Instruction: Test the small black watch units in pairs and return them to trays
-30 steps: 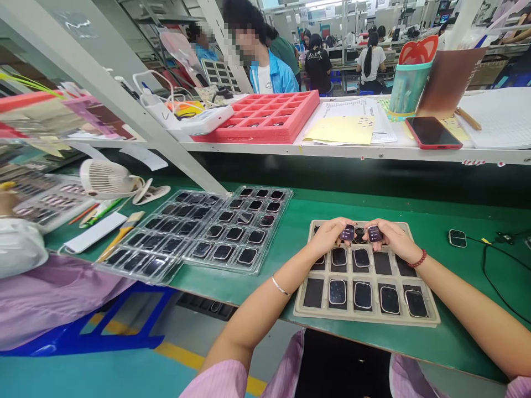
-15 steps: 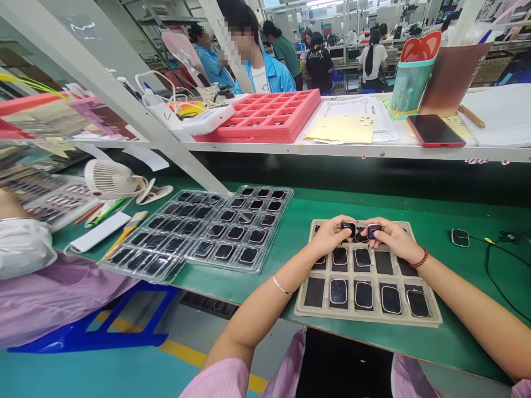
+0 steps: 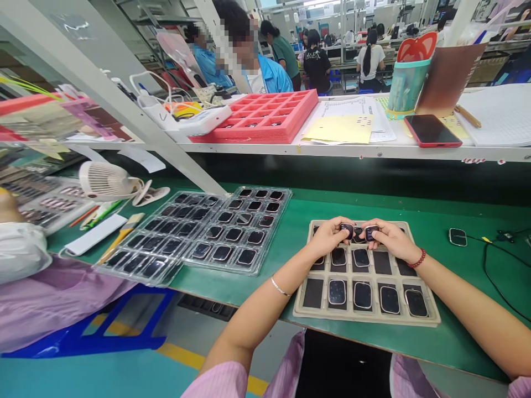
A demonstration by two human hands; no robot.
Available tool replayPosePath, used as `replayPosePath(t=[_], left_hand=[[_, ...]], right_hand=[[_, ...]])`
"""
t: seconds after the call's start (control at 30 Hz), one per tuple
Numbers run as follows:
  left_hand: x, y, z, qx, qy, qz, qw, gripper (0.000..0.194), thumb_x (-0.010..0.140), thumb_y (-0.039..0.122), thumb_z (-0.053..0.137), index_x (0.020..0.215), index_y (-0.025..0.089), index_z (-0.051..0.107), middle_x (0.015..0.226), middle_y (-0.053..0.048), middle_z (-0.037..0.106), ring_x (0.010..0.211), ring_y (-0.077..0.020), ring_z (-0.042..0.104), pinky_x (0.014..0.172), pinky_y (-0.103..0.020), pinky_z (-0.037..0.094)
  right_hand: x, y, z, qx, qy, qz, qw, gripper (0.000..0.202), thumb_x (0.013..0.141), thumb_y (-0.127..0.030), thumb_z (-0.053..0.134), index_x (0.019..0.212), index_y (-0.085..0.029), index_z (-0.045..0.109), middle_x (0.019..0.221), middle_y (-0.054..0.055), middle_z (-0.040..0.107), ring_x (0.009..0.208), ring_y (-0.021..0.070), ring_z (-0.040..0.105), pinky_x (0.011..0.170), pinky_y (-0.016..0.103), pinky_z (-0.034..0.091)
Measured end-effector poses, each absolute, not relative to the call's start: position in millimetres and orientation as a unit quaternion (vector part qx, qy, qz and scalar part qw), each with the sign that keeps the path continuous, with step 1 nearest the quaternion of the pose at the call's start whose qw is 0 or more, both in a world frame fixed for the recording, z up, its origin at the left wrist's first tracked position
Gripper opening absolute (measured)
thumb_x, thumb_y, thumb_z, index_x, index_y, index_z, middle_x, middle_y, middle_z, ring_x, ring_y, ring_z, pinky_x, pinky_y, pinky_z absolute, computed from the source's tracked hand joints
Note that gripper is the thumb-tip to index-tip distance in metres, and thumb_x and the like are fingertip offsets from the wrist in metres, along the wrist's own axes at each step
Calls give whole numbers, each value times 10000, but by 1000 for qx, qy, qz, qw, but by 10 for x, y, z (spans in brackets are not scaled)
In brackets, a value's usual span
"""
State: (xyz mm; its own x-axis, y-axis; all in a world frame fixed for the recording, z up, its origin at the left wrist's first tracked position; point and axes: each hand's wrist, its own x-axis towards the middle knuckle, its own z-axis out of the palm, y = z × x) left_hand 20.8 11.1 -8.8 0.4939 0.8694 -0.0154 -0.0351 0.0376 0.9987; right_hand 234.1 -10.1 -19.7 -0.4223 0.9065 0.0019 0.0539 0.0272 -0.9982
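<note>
My left hand [image 3: 329, 237] pinches a dark square watch face [image 3: 347, 230] over the back of a beige tray [image 3: 367, 319]. Close beside it, my right hand [image 3: 390, 239] holds another watch face [image 3: 371, 232] between thumb and fingers, its dark side toward me. Several more watch faces lie in the tray's compartments, among them a front-row one [image 3: 390, 299]. A few compartments, such as the front left one [image 3: 313, 293], show only their dark bottom. My hands hide part of the tray's back row.
Two clear trays [image 3: 259, 264] of watch faces stand to the left, near a brush [image 3: 122, 235] and a white fan [image 3: 105, 179]. One watch face [image 3: 458, 237] lies at right by black cables. A phone [image 3: 433, 131] rests on the shelf.
The watch face in my right hand has turned slightly and sits a little nearer the left one. The whole view has shifted slightly.
</note>
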Motion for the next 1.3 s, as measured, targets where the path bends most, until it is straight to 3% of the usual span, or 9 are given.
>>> replayPosePath(t=[0.57, 0.73, 0.93, 1.3], left_hand=[[221, 109, -97, 595, 359, 358, 623, 230, 742, 208, 616, 954, 128, 582, 796, -21, 611, 655, -89, 573, 608, -221, 495], [217, 120, -125, 607, 365, 364, 604, 361, 677, 102, 617, 1032, 141, 559, 871, -34, 635, 708, -103, 592, 702, -252, 485], [211, 120, -132, 600, 358, 379, 607, 320, 724, 178, 612, 1034, 137, 545, 841, -39, 624, 712, -112, 581, 672, -247, 473], [205, 98, -130, 630, 362, 368, 581, 395, 726, 132, 591, 1116, 146, 530, 873, -44, 630, 765, -127, 593, 691, -238, 451]], right_hand=[[2336, -102, -194, -391, -618, 577, 364, 272, 869, -266, 500, 1121, -187, 566, 985, 71, 677, 650, 135, 649, 613, 293, 545], [2336, -100, -202, -388, -615, 570, 383, 327, 836, -218, 521, 1162, -194, 527, 1064, 93, 651, 761, 171, 669, 656, 325, 557], [2307, -126, -190, -379, -626, 571, 371, 377, 790, -184, 553, 1165, -197, 513, 1060, 84, 642, 744, 151, 657, 707, 334, 557], [2318, -121, -202, -379, -633, 566, 368, 377, 806, -175, 523, 1182, -194, 524, 1065, 94, 644, 748, 156, 652, 682, 328, 547]])
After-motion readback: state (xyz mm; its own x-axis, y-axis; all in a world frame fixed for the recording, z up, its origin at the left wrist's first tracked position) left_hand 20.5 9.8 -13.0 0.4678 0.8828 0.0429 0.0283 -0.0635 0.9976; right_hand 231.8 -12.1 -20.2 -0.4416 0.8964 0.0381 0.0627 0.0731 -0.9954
